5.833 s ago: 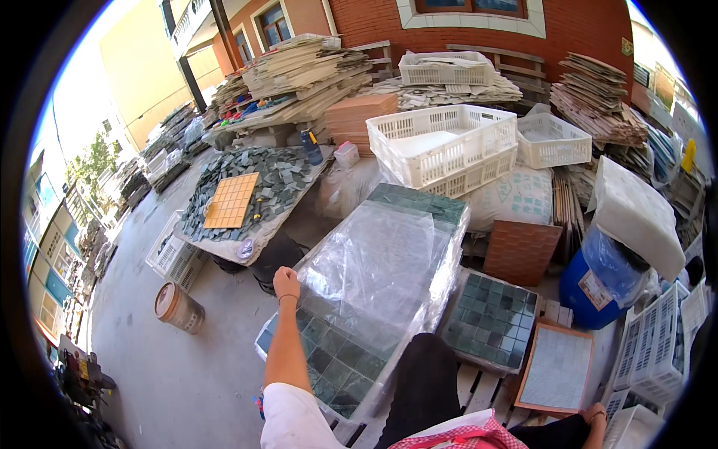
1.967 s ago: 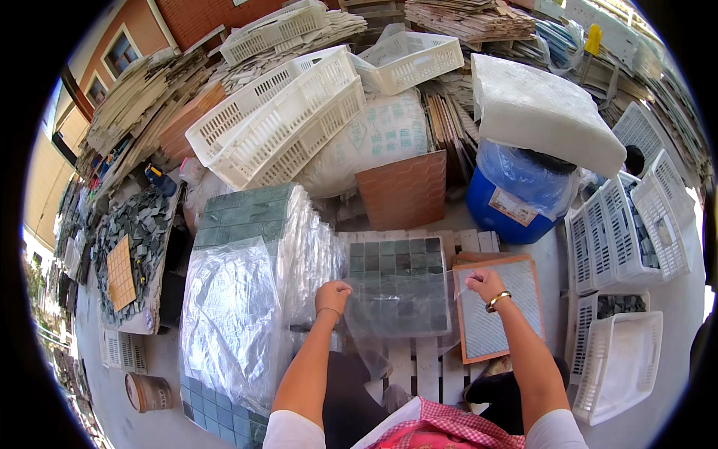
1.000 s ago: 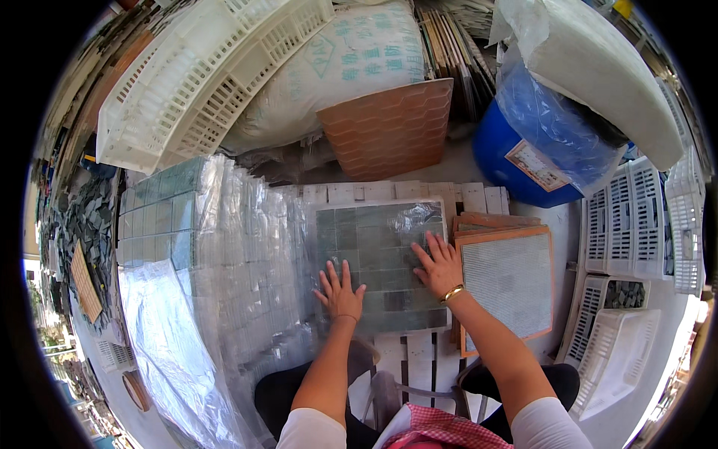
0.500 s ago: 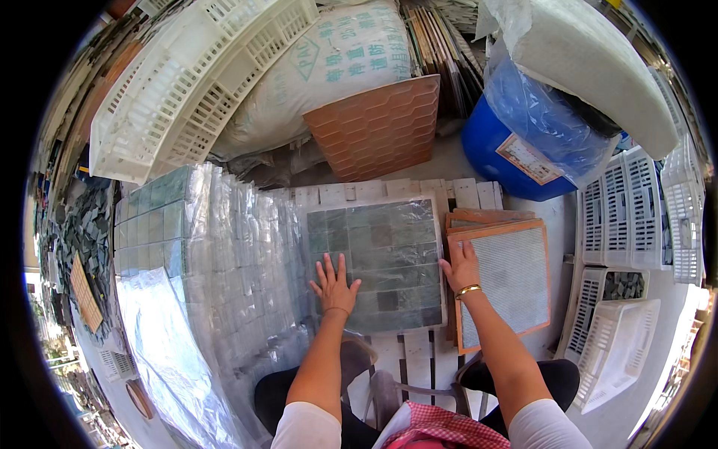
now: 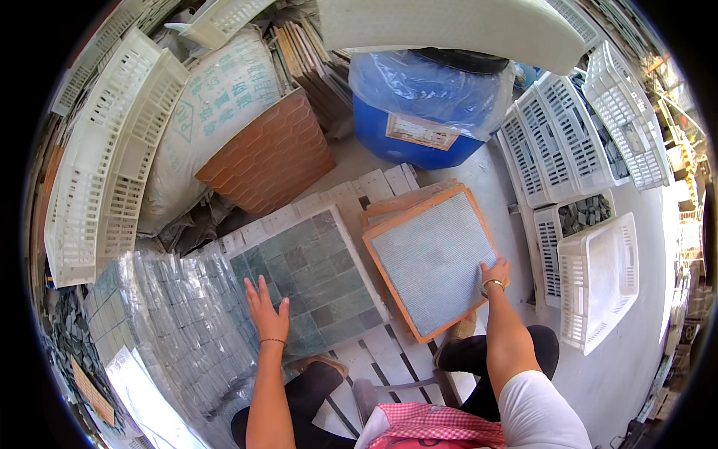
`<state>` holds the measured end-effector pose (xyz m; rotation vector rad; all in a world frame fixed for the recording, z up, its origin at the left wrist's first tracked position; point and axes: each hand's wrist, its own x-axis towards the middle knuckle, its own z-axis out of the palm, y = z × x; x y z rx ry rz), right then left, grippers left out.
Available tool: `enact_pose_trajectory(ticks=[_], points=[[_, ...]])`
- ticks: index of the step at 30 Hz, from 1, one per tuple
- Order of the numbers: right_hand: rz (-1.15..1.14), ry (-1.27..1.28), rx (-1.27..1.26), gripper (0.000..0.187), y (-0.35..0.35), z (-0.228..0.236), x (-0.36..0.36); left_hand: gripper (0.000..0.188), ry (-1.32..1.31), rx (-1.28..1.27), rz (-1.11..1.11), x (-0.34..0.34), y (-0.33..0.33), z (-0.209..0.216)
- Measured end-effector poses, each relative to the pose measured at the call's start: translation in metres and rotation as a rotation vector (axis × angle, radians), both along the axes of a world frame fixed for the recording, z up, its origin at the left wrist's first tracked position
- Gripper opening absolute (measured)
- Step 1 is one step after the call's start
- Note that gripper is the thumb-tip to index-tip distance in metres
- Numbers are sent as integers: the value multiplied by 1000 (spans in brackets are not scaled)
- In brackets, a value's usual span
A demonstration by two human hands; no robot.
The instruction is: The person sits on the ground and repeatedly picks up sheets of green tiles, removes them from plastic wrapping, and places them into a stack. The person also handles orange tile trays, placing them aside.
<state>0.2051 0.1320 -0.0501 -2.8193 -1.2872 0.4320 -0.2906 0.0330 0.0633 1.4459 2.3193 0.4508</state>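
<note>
My left hand (image 5: 268, 313), fingers spread, is over the left edge of a plastic-covered sheet of grey-green stone tiles (image 5: 321, 263). The sheet lies flat on a white slatted pallet (image 5: 340, 198). My right hand (image 5: 496, 274), with a gold bangle at the wrist, grips the right edge of an orange-framed panel (image 5: 430, 258) with a pale, finely ribbed surface. This panel lies on top of other orange-edged panels (image 5: 385, 206), to the right of the tile sheet. My right fingertips are partly hidden at the rim.
Plastic-wrapped tile stacks (image 5: 172, 314) stand at the left. Behind are a brown hexagon-patterned board (image 5: 269, 157), a white woven sack (image 5: 217, 105) and a blue drum (image 5: 419, 142). White crates (image 5: 557, 142) with stone pieces stand at the right, near a tilted white crate (image 5: 598, 284).
The view has turned to the right. My right hand has moved from the panel's left edge to its right edge. My left hand remains by the tile sheet's left side.
</note>
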Motion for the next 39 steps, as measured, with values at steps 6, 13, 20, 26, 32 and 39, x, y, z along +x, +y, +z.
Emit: enact_pose_trajectory(ticks=[6,13,20,26,32,39], points=[[54,60,-65,75,9,14,-14,63,-285,83,-152,39,-16,123],[80,11,-75,70,12,13,-20,64,-442,-14,158,27,-45,99],[11,-5,-202,68,30,31,-17,67,-482,0,78,41,-18,94],[146,-27,-237,69,37,37,-7,69,-459,-14,98,30,-21,91],[341,125,-347,44,47,32,9,60,-439,-94,77,28,-21,90],[724,1,-400,28,37,76,-14,48,-485,-75,-56,41,-26,78]])
